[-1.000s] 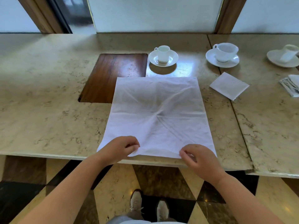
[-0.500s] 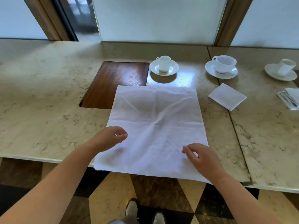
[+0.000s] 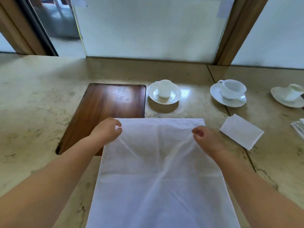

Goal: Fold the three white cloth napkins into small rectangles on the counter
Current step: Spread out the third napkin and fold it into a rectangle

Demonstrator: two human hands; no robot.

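Note:
A large white cloth napkin (image 3: 158, 178) lies spread on the marble counter (image 3: 32, 112), running from mid-frame down past the bottom edge, creased and slightly billowed. My left hand (image 3: 107, 130) pinches the cloth at its far left corner, over the edge of the wooden inset. Near the far right corner, my right hand (image 3: 205, 139) has its fingers curled on the cloth. A second napkin (image 3: 241, 131), folded into a small rectangle, lies on the counter right of my right hand. No third napkin can be made out.
A dark wooden inset panel (image 3: 107, 106) is sunk into the counter at the far left of the napkin. Three white cups on saucers (image 3: 164, 92) (image 3: 230, 92) (image 3: 289, 96) stand along the back. A wrapped bundle (image 3: 298, 129) shows at the right edge.
Both hands have moved from the napkin's near edge up to its far edge, holding cloth. The view has tilted up and come closer to the counter.

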